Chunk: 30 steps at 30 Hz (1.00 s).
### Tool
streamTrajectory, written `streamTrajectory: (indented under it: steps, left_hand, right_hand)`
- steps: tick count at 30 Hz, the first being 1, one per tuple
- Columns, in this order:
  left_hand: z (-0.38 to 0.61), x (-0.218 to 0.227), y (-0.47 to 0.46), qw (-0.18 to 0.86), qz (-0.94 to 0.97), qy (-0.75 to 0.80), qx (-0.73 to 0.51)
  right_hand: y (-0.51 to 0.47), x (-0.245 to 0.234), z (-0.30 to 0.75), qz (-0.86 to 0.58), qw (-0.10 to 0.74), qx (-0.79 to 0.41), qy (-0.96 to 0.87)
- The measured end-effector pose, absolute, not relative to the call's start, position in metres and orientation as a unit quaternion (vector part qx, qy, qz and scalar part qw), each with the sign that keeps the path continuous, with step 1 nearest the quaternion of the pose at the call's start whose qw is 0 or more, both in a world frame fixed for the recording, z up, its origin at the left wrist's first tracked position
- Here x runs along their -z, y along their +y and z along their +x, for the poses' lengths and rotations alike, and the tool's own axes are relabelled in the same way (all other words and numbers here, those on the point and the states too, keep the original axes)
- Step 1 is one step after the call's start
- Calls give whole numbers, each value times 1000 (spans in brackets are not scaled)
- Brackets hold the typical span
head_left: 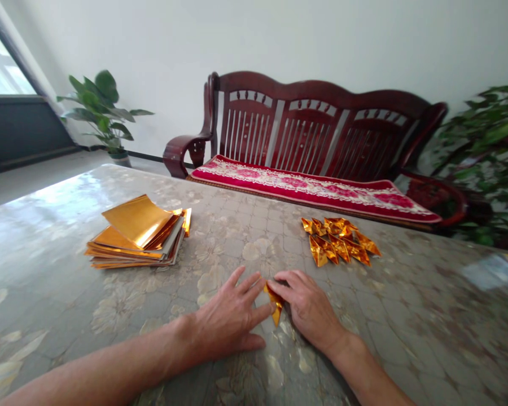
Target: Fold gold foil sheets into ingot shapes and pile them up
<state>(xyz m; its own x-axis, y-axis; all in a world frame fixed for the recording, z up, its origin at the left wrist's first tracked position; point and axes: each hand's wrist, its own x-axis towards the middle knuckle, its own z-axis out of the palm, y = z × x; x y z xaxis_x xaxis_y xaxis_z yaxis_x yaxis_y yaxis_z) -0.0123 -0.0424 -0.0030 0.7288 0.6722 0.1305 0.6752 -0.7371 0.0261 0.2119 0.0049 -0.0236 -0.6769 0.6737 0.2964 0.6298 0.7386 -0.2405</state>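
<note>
Between my hands a small piece of folded gold foil paper lies on the table, its pointed end towards me. My left hand is spread with its fingers apart, one fingertip touching the paper's left side. On the other side, my right hand is curled, its thumb and fingers closed at the upper part of the paper. Part of the piece is hidden beneath the fingers. To the left sits a stack of gold foil sheets, loosely squared. Several folded gold pieces stand grouped in rows beyond my right hand.
A patterned cloth covers the table. Behind its far edge stands a dark red wooden bench with a red floral cushion. A clear plastic packet lies at the right. Potted plants flank the bench.
</note>
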Motion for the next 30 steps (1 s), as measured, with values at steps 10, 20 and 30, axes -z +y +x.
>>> streamTrajectory:
  steps: [10, 20, 30]
  left_hand:
    - [-11, -1, -44, -26, -931, -357, 70]
    - [-14, 0, -44, -30, -930, -363, 53]
    - [-15, -2, -46, -54, -938, -336, 62]
  right_hand:
    - [5, 23, 219, -351, 206, -56, -912]
    - [1, 25, 227, -392, 268, -111, -873]
    - [-8, 18, 214, -434, 242, -175, -850]
